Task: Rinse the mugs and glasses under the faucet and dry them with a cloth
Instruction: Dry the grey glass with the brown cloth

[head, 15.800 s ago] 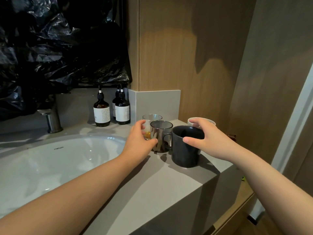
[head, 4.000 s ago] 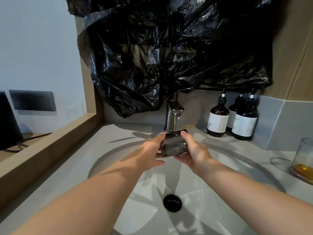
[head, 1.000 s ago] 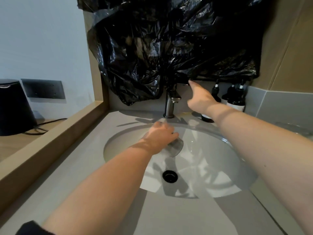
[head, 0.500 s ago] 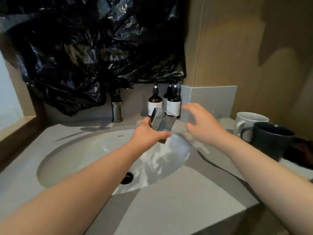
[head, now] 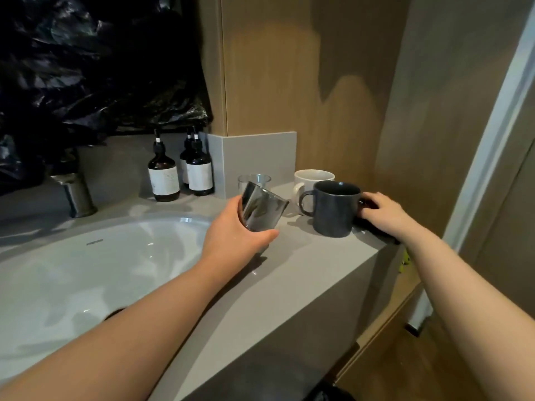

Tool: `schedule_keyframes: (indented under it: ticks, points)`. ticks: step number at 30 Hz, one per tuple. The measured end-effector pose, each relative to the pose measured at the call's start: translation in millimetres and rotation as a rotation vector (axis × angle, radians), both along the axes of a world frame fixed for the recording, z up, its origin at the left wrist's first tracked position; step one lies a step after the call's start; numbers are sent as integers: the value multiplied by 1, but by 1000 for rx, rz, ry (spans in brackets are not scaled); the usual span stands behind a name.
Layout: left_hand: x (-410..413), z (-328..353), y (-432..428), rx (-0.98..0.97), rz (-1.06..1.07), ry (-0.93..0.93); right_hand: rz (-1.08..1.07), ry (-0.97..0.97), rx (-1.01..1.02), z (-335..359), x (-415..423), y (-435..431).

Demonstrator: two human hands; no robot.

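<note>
My left hand (head: 231,238) grips a smoky grey glass (head: 260,211), tilted with its mouth toward the upper right, just above the counter to the right of the sink (head: 86,270). My right hand (head: 385,214) lies on a dark cloth (head: 379,234) at the counter's right edge, fingers bent down onto it. A dark mug (head: 333,209) stands between the two hands. A white mug (head: 311,180) and a clear glass (head: 254,179) stand behind it. The faucet (head: 76,192) is at the far left, with no water visible.
Three brown pump bottles (head: 163,178) stand against the back wall beside a grey corner panel. Black plastic sheeting (head: 86,68) hangs above the faucet. The grey counter (head: 289,270) drops off at its right edge to a wooden floor and door frame.
My left hand carried the grey glass from over the sink to the right, above the counter. My right hand moved right, past the dark mug, onto the dark cloth.
</note>
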State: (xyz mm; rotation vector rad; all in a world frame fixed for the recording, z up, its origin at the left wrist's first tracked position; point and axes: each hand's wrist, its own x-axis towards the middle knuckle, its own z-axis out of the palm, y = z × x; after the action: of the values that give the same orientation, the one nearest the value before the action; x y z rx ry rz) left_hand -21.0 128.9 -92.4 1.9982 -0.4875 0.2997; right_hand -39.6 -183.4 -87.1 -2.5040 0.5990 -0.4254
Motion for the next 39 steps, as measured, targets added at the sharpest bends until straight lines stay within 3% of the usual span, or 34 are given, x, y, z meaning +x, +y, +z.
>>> schedule_keyframes:
  ticks: [13,18,23,26,33,39]
  points:
    - [10,-4,18,-162,124,143,-236,-207,80,-12,-6,-5]
    - [13,-2,21,-216,121,215,-371,-622,232,10,-12,20]
    - [13,7,33,-378,34,395,-175,-926,14,59,-19,77]
    - [20,12,55,-443,13,596,126,-866,49,66,-12,133]
    - [23,11,144,-543,89,709,616,-462,639,61,27,251]
    - [26,6,210,-707,200,732,881,-319,517,51,65,334]
